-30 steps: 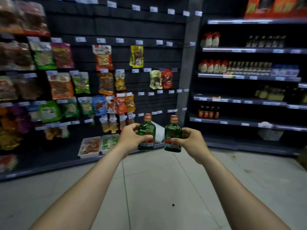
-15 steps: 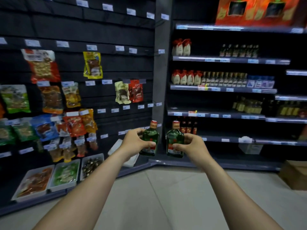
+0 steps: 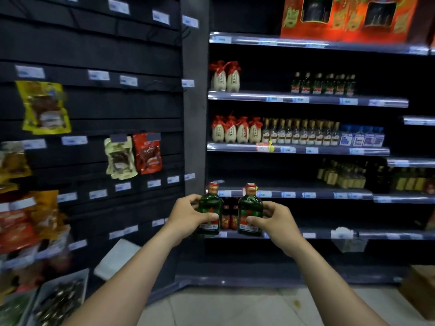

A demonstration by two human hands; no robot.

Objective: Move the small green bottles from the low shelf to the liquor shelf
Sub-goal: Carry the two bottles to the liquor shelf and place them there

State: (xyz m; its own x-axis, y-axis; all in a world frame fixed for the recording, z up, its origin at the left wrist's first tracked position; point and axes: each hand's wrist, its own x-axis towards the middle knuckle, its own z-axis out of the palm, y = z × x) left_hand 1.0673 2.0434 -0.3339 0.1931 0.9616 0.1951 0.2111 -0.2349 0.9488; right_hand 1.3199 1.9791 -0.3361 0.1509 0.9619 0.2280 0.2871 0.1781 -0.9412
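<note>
**Green bottles on the way to the liquor shelf**

Green glass in both hands. Left hand [image 3: 188, 216] is wrapped round one small bottle [image 3: 210, 211], right hand [image 3: 273, 220] round another [image 3: 250, 212], both upright, w/ red caps. It's the carrying step. Next, prob. lift them to the liquor shelf [image 3: 306, 100], by the blurry green row [image 3: 323, 84] that looks alike.

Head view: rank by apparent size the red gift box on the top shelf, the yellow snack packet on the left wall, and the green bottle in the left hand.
1. Red gift box, clearly largest, though cropped by the frame.
2. Yellow snack packet.
3. Green bottle in the left hand, slightly smaller than the packet; it is nearer the camera, so true sizes are unsure.
</note>
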